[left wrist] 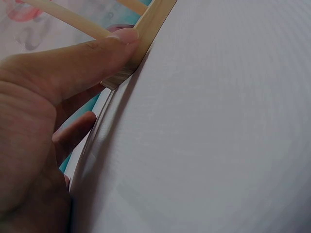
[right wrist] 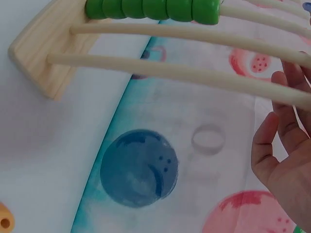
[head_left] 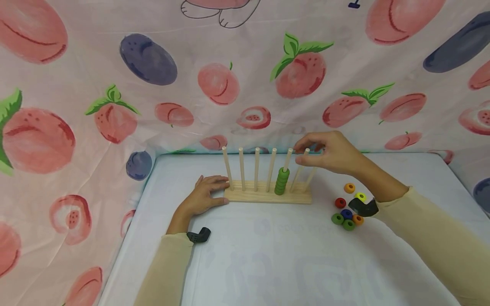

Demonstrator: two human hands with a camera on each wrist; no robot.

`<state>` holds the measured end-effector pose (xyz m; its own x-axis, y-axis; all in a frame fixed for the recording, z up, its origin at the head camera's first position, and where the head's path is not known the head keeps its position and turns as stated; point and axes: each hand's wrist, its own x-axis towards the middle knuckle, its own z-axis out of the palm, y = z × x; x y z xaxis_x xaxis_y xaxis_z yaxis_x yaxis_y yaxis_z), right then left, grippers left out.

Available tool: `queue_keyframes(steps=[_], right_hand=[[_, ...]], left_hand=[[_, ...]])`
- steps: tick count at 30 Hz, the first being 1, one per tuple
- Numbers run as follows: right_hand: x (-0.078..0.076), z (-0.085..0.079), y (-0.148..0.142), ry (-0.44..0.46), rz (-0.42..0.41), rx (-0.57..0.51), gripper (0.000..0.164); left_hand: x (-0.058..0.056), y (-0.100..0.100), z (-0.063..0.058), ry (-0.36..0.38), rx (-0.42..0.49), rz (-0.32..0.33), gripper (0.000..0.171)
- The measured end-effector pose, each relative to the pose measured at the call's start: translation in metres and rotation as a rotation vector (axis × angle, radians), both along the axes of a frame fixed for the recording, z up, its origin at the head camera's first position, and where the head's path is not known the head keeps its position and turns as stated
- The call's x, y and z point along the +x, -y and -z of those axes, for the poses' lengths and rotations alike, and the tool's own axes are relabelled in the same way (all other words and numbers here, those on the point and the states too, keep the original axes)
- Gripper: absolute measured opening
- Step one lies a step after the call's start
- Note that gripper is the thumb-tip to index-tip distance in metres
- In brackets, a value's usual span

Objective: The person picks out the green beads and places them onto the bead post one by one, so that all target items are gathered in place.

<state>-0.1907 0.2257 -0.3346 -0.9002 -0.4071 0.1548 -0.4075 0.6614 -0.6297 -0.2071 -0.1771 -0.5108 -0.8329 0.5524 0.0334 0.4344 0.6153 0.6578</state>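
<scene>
A wooden peg rack (head_left: 268, 198) with a row of upright pegs stands on the white-covered table. On the fifth peg from the left sits a stack of several green beads (right wrist: 154, 8). My left hand (head_left: 204, 195) grips the left end of the rack's base, its thumb (left wrist: 107, 48) on the front edge and other fingers towards the back. Up by the peg tops at the right, my right hand (head_left: 334, 153) is raised with thumb and fingers apart. No bead shows between them. Its fingertips overlap the right-hand pegs (right wrist: 180, 73) in the right wrist view.
Right of the rack lie several loose beads: red (head_left: 340, 202), yellow (head_left: 360, 196), blue (head_left: 346, 213), orange (head_left: 349, 188) and green (head_left: 337, 219). A fruit-printed cloth (head_left: 218, 85) hangs behind the table, close to the rack's back.
</scene>
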Motion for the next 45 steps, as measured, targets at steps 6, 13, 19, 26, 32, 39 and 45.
queue_keyframes(steps=[6,13,19,26,32,39,45], right_hand=[[0.005,0.003,-0.016,0.003,0.045,0.040,0.021],[0.011,0.007,-0.038,-0.017,0.054,0.085,0.020],[0.019,0.015,-0.054,0.034,0.058,0.118,0.022],[0.028,0.036,-0.076,0.098,0.065,0.146,0.024],[0.040,0.056,-0.093,0.136,0.066,0.139,0.023],[0.056,0.074,-0.104,0.151,0.024,0.104,0.020],[0.068,0.090,-0.110,0.171,0.014,0.104,0.022]], left_hand=[[0.000,0.000,0.000,-0.004,-0.001,0.003,0.060],[0.000,0.000,0.000,-0.005,-0.005,0.004,0.060],[0.000,0.000,0.000,0.001,-0.011,-0.001,0.060],[0.000,0.000,0.001,-0.003,-0.003,0.000,0.060],[0.000,0.000,0.001,-0.009,0.001,0.002,0.061],[0.001,-0.001,0.000,-0.012,-0.008,0.002,0.060],[0.001,-0.001,-0.002,-0.010,-0.012,0.000,0.060]])
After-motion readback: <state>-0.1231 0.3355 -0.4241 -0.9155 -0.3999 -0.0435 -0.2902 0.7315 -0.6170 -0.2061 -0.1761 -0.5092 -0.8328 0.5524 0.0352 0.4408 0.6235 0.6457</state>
